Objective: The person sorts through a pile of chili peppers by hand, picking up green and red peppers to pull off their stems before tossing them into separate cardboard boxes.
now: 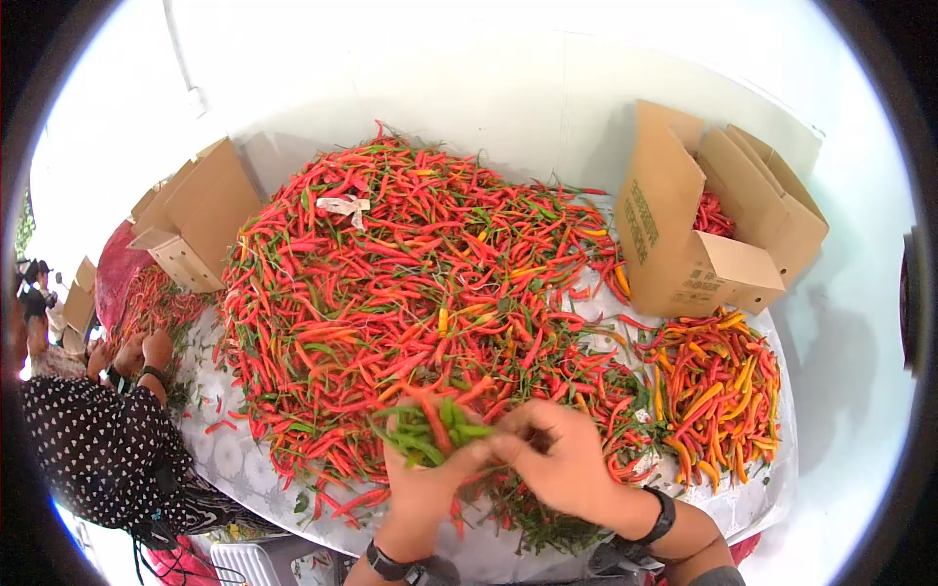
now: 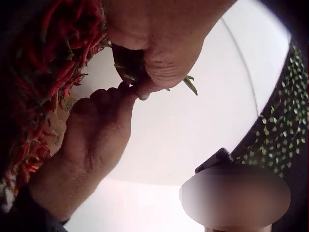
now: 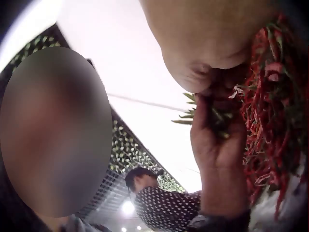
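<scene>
A small bunch of green chili peppers with a red chili among them lies in my left hand, whose fingers curl round it over the front of the large chili heap. My right hand comes in from the right, thumb and forefinger pinching at the tip of a green chili beside the left thumb. In the left wrist view the right hand's fingertips meet the left thumb. Green chilies stick out of the left hand in the right wrist view; the pinched end is mostly hidden.
An open cardboard box with red chilies stands at the right, behind an orange and red chili pile. Green stalks lie below my hands. Another person works at the left near a second box.
</scene>
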Available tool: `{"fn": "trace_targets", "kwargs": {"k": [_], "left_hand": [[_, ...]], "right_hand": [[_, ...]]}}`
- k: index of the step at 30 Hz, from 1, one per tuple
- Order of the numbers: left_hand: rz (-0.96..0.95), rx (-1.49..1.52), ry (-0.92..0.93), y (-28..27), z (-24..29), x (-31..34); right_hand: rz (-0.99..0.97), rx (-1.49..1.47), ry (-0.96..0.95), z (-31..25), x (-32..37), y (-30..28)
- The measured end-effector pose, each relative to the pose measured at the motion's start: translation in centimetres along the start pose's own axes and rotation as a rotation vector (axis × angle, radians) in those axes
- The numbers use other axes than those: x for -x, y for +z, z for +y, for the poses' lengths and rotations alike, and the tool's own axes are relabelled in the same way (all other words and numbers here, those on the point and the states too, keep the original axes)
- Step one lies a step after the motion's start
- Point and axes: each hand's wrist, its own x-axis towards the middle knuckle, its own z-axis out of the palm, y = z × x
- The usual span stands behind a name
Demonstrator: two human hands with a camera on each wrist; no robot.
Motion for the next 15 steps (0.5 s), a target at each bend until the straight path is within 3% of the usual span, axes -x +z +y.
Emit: {"fn": "trace_targets", "kwargs": {"k": [1, 5, 8, 9, 11, 12, 13, 15], "left_hand": [[-0.010, -0.081, 0.058, 0.0, -0.2, 0.1], [0.002, 0.084, -0.024, -0.5, 0.1, 0.3], [-0.055, 0.374, -0.263, -1.2, 0.8, -0.1], [-0.027, 0.226, -0.235, -0.8, 0.9, -0.3], [-0.019, 0.223, -0.233, -0.9, 0.8, -0.5], [-0.012, 0.222, -0.226, -1.1, 0.8, -0.5], [0.006, 0.246, -0.248, -1.1, 0.8, -0.5], [-0.024, 0.254, -0.279, -0.8, 1.3, -0.5]], "right_hand": [[0.023, 0.176, -0.143, -0.1, 0.2, 0.2], [-0.037, 0.109, -0.267, 0.9, 0.6, 0.3], [-0.219, 0.143, -0.619, 1.1, -0.1, -0.5], [-0.285, 0.232, -0.635, 0.9, -0.5, -1.0], [-0.424, 0.401, -0.670, 0.1, -1.9, -2.4], [-0.471, 0.444, -0.547, -1.0, -2.7, -3.7], [-0.432, 0.481, -0.514, -1.0, -4.2, -4.5], [-0.157, 0.664, -0.349, -1.0, -7.6, -5.1]]}}
